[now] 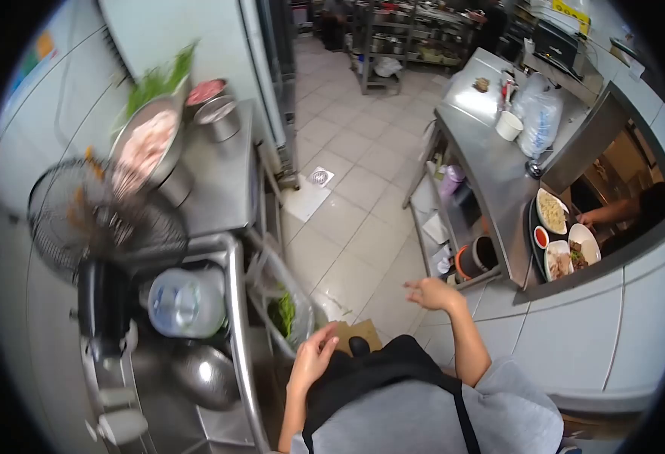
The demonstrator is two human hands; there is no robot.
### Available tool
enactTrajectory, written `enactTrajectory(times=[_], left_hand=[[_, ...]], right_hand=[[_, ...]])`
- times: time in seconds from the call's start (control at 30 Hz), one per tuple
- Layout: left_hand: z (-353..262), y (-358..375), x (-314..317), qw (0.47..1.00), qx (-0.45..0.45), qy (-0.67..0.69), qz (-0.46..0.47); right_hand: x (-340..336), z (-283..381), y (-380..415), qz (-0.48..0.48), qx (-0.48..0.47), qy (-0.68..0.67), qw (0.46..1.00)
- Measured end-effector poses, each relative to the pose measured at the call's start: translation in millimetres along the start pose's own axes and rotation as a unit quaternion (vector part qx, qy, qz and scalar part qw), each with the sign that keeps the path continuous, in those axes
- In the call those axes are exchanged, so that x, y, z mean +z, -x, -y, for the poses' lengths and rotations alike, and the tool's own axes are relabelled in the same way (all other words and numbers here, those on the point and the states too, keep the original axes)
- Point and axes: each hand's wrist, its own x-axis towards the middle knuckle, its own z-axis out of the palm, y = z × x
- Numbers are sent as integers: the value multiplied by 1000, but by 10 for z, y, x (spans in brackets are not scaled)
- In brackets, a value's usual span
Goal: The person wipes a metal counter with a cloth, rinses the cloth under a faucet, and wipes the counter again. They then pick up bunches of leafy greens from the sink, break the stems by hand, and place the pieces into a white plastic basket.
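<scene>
My left hand (315, 359) hangs in front of the black apron (404, 363), close to the sink's edge, its fingers loosely bent and apart with nothing in them. Out to the other side, my right hand (432, 293) is held over the floor, fingers stretched and holding nothing. Near the left hand stands a clear plastic bag (299, 329) with green leaves (281, 312) in it. The metal sink (235, 303) to the left holds a plastic tub (187, 303) and a steel bowl (205, 376).
A black fan (105, 219) stands by the sink. Behind it, a bowl of pale meat (147, 144) sits on a steel counter (222, 181). At the right, a tray with dishes (551, 212) rests in a hatch, where another person's hand (591, 218) reaches in. Tiled floor (362, 197) runs between the counters.
</scene>
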Motion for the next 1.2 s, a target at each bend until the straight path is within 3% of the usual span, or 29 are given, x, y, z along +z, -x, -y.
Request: enactTrajectory(times=[0.03,0.1,0.27,0.33,0.43,0.47,0.5,0.6,0.77,0.83,0.9,0.93,0.97,1.0,1.07,1.1,1.2], left_hand=[[-148,-348,-5,999,6,-7,35],[-457,-1003,23,998,56,-6,35],[-313,-2553,85,992,73,-62,77],[-140,-3142,72,993,44,-65,88],[-16,-4125,-18,987,-6,-84,140],[-36,-4509,-74,982,11,-100,162],[-134,-4890,-113,976,27,-113,186],[-872,-5977,-138,950,114,-211,202],[-1806,-7611,254,907,200,-245,279],[-1778,-8156,434,924,134,-185,305],[-1648,-8712,531,888,205,-236,337],[-1579,-8912,594,902,131,-260,320],[-1464,-9133,586,887,157,-297,318],[-1386,-9327,575,877,105,-315,346],[-962,-9785,489,889,24,-249,384],[-1043,-10035,473,881,-51,-217,417],[-1054,-10699,424,854,-56,-271,440]], right_hand=[[-101,-136,-78,-7,11,-7,1000],[-286,-373,-315,-27,-57,-80,995],[-999,-896,-966,-141,23,-103,984],[-1434,-1030,-1275,-72,85,-155,982],[-1992,-1437,-1952,-97,64,-147,982],[-2229,-1461,-2117,-127,112,-136,976],[-2465,-1544,-2309,-131,123,-137,974],[-3025,-1785,-2773,-290,67,-121,947],[-3906,-2090,-3108,-322,122,-217,913],[-4164,-2357,-3283,-306,141,-206,919],[-4531,-2550,-3591,-303,157,-202,918],[-4830,-2677,-3683,-304,165,-192,918],[-5043,-2840,-3891,-330,139,-175,917],[-5287,-3082,-4101,-353,113,-153,916],[-5873,-3446,-4569,-402,124,-171,891],[-6215,-3743,-4893,-451,139,-144,870],[-7056,-4479,-5565,-533,228,-37,814]])
